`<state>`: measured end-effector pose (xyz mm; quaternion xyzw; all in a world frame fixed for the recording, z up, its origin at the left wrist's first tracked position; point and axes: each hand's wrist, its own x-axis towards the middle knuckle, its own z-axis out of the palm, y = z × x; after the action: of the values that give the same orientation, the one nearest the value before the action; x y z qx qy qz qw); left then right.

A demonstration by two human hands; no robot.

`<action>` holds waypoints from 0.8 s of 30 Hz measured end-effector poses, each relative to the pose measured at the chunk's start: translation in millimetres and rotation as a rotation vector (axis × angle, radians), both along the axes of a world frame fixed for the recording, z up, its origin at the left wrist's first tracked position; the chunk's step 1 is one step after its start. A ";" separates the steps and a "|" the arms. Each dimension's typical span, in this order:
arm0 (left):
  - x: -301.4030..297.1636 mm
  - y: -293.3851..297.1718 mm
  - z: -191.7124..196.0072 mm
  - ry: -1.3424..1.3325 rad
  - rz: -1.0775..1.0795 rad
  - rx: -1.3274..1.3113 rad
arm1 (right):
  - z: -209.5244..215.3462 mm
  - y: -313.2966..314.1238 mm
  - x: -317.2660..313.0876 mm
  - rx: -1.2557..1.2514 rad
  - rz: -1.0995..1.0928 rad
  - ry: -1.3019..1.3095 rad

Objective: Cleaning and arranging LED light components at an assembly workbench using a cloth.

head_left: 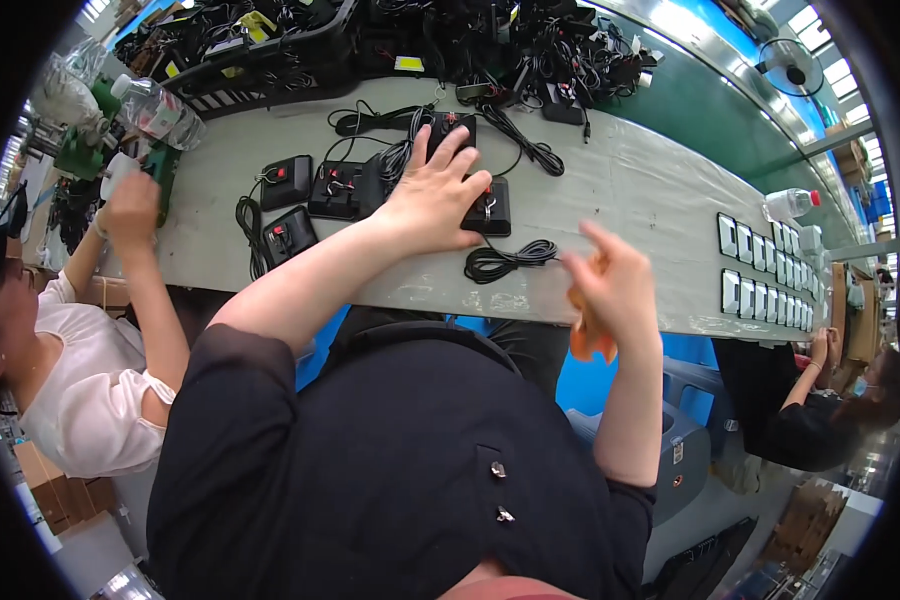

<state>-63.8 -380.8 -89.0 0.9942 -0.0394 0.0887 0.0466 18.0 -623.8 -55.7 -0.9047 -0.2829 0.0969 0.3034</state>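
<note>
We spread our left hand [432, 200] over the black boxes [498, 218], which lie between the near and far edges of the worktop [660, 205]; our right hand [618, 285], blurred, grips an orange cloth [594, 338] at the near edge, beside a coiled cable [508, 263].

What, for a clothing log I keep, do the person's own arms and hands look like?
Left hand and right hand are ungloved, with no watch or bracelet showing. The black left sleeve and black right sleeve end near the elbows; the left one's edge looks sheer.
</note>
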 end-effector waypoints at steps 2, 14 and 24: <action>-17.6 6.7 1.8 -0.058 -0.030 -0.005 | 9.6 43.2 19.6 0.038 0.063 -0.149; -102.3 72.8 19.6 -0.252 0.208 -0.293 | 9.7 125.1 -22.5 -0.184 0.542 -0.199; -72.3 35.6 -3.2 -0.101 -0.014 0.055 | -8.0 76.3 -9.6 -0.274 0.331 -0.236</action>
<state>-136.1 -345.2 -92.2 0.9890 -0.0509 0.1375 0.0180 8.4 -547.5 -63.7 -0.8839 -0.4447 0.0764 0.1228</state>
